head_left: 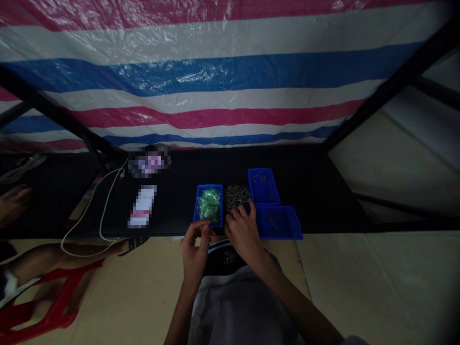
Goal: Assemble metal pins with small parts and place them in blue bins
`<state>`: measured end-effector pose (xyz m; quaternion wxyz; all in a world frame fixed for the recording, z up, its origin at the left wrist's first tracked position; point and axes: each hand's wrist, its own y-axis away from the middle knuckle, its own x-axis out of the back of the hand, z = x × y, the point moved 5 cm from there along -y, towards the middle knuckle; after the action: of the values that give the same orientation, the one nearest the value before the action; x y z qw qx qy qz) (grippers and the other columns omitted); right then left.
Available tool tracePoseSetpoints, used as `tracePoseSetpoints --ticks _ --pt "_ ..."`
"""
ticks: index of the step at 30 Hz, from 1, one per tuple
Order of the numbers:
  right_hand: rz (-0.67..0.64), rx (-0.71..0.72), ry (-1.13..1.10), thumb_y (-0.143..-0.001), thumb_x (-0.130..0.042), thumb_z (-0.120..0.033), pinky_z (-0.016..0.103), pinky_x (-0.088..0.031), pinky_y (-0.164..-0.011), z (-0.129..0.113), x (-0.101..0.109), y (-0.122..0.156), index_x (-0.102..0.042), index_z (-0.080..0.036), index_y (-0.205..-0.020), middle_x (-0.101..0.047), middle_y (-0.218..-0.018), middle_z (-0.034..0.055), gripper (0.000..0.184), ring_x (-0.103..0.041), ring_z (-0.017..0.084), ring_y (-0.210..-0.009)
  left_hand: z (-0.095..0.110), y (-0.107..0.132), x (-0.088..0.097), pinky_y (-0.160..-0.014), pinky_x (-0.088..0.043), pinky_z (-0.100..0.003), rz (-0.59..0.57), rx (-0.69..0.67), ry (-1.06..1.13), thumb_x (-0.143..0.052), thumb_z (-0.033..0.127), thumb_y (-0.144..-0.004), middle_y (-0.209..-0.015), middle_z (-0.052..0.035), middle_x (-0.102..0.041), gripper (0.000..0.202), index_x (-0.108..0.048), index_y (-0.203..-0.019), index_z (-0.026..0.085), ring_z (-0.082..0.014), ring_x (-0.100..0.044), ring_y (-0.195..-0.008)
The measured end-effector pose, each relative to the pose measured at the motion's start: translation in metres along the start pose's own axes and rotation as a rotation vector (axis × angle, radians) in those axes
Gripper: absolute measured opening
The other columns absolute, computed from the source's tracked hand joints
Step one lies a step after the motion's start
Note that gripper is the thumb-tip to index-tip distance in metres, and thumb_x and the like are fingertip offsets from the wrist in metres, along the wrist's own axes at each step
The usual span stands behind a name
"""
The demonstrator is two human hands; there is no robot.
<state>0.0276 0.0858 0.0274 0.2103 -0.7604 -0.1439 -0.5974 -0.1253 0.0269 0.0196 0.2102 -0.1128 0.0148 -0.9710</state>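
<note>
Dimly lit in the head view, found a loose heap of thin metal fasteners (237,193) on the black table (309,182), lying between a blue tray (196,211) of green plastic bags (209,203) on the left and two more containers on the right: far blue bin (264,194), near blue bin (289,224). Could not resolve screw from nail.

Logged right hand (244,230) as nearer to the heap, just at its near edge, fingers curled and bent down toward the fasteners. Could not tell a grip on any piece from mere contact. Saw left hand (195,239) at the near wall of the blue tray, thumb and fingers bent close together; could not confirm or rule out a pinched item.

Key relation: placed heap directly beyond right hand, away from the body, but beyond and to the right of left hand. Read no single long axis in the heap; recorded a roundish outline, with pieces pointing every way. Noted far blue bin lengthwise away from the body, near blue bin crosswise, just right of right hand. Saw a few fasteners in each.

Also noted, well apart at far left: another person's hand (14,203).
</note>
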Motion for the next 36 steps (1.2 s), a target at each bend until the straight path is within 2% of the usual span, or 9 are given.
tracePoseSetpoints --ticks 5,15,20,24,27,30,33,36 --pt "-0.015 0.006 0.030 -0.088 -0.074 -0.028 0.067 -0.020 -0.125 -0.002 -0.005 -0.006 -0.074 -0.020 -0.093 -0.073 -0.098 0.0110 0.009 -0.058 0.033 -0.110 -0.002 0.000 -0.001 -0.062 -0.053 -0.024 -0.020 0.001 0.002 -0.067 0.043 -0.099 -0.074 -0.0006 -0.071 0.025 -0.073 -0.103 0.019 -0.0141 -0.065 -0.063" --pt "-0.029 -0.034 0.042 -0.091 -0.067 -0.020 0.062 -0.025 -0.122 -0.001 -0.004 -0.007 -0.075 -0.016 -0.093 -0.072 -0.098 0.0143 0.009 -0.059 0.033 -0.109 -0.003 -0.001 0.002 -0.061 -0.052 -0.024 -0.004 -0.001 -0.012 -0.067 0.044 -0.099 -0.074 -0.0007 -0.071 0.026 -0.074 -0.103 0.019 -0.0142 -0.065 -0.063" --pt "0.047 -0.130 -0.001 -0.090 -0.067 -0.018 0.060 -0.028 -0.118 0.010 0.014 -0.002 -0.071 -0.020 -0.088 -0.072 -0.095 0.0106 0.005 -0.059 0.031 -0.104 0.001 0.000 0.001 -0.063 -0.053 -0.025 -0.006 -0.041 -0.077 -0.066 0.041 -0.100 -0.076 -0.0011 -0.072 0.024 -0.075 -0.103 0.020 -0.0148 -0.065 -0.064" --pt "0.138 -0.178 -0.111 -0.092 -0.066 -0.017 0.057 -0.028 -0.118 0.025 0.037 0.008 -0.068 -0.024 -0.086 -0.072 -0.090 0.0046 0.010 -0.061 0.027 -0.100 0.011 0.000 -0.001 -0.060 -0.050 -0.023 0.015 -0.227 -0.208 -0.066 0.031 -0.100 -0.082 -0.0016 -0.070 0.014 -0.075 -0.105 0.021 -0.0129 -0.061 -0.063" --pt "0.153 -0.142 -0.217 -0.092 -0.065 -0.014 0.051 -0.032 -0.115 0.031 0.050 0.019 -0.066 -0.025 -0.084 -0.071 -0.086 0.0016 0.014 -0.062 0.024 -0.095 0.014 0.002 -0.012 -0.061 -0.051 -0.023 -0.098 -0.364 -0.296 -0.067 0.025 -0.099 -0.091 -0.0026 -0.072 0.026 -0.073 -0.124 0.024 -0.0121 -0.060 -0.062" --pt "0.151 -0.102 -0.289 -0.090 -0.065 -0.013 0.049 -0.032 -0.115 0.032 0.057 0.030 -0.066 -0.025 -0.083 -0.069 -0.083 -0.0006 0.015 -0.062 0.022 -0.092 0.013 0.006 -0.028 -0.070 -0.056 -0.026 -0.274 -0.429 -0.358 -0.065 0.024 -0.101 -0.101 -0.0053 -0.075 0.039 -0.068 -0.139 0.027 -0.0155 -0.070 -0.074" --pt "0.174 -0.111 -0.348 -0.090 -0.066 -0.013 0.049 -0.030 -0.117 0.032 0.061 0.036 -0.065 -0.025 -0.084 -0.068 -0.081 -0.0024 0.014 -0.063 0.021 -0.090 0.013 0.011 -0.042 -0.081 -0.058 -0.029 -0.409 -0.459 -0.356 -0.061 0.022 -0.103 -0.102 -0.0064 -0.077 0.029 -0.074 -0.129 0.027 -0.0190 -0.074 -0.089" --pt "0.211 -0.111 -0.408 -0.090 -0.065 -0.012 0.048 -0.033 -0.117 0.031 0.062 0.038 -0.065 -0.025 -0.085 -0.065 -0.080 -0.0029 0.014 -0.064 0.020 -0.088 0.017 0.015 -0.051 -0.082 -0.057 -0.029 -0.457 -0.448 -0.320 -0.058 0.021 -0.104 -0.101 -0.0069 -0.077 0.023 -0.077 -0.117 0.024 -0.0190 -0.073 -0.090"
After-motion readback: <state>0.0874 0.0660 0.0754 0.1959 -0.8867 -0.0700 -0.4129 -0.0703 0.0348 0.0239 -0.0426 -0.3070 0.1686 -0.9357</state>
